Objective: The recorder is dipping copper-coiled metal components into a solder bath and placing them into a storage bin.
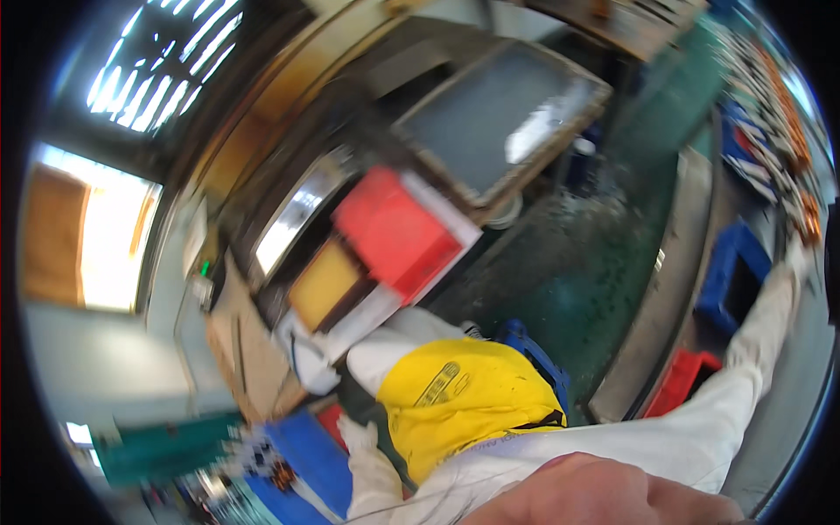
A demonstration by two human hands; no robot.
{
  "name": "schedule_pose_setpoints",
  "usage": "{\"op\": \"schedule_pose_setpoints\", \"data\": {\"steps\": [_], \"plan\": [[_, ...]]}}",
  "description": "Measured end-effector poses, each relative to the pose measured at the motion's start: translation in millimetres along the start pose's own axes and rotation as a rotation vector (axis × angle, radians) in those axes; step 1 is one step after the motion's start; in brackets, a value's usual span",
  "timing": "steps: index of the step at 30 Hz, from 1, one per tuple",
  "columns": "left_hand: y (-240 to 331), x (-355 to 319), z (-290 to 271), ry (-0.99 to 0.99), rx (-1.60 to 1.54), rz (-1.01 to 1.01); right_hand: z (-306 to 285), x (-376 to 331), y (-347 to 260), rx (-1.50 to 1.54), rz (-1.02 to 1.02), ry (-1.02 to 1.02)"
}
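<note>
My left hand (357, 432), in a white glove, is low in the view beside a blue bin (302, 455) and a small red patch. Its fingers look apart, and nothing shows in them. Stretched far to the right, my right hand (794, 262), also gloved in white, is by a row of metal parts with copper-coloured ends (792, 149). Blur and distance hide its fingers, so I cannot tell whether it holds anything. A yellow apron (468, 394) covers my lap.
A red box (398, 232) and a yellow block (325, 284) sit ahead of me. Beyond them is a large grey-topped tray (499, 114). On the right bench (661, 306) side are a blue bin (733, 276) and a red bin (682, 381). Green floor (560, 289) lies between.
</note>
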State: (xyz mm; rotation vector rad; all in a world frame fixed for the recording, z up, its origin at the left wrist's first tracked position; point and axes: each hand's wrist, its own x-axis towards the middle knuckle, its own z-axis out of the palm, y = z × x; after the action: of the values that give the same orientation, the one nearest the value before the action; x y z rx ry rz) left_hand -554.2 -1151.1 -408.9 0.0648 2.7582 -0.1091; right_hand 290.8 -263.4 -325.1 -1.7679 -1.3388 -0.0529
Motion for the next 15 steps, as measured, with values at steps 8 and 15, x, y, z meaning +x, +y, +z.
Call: {"op": "schedule_pose_setpoints", "data": {"steps": [8, 15], "plan": [[20, -22, 10, 0.169, -0.085, -0.204, -14, -26, -9, -0.508, -0.037, 0.221], [13, -30, 16, 0.282, 0.009, -0.066, -2, -155, -116, -0.348, -0.198, 0.115]]}}
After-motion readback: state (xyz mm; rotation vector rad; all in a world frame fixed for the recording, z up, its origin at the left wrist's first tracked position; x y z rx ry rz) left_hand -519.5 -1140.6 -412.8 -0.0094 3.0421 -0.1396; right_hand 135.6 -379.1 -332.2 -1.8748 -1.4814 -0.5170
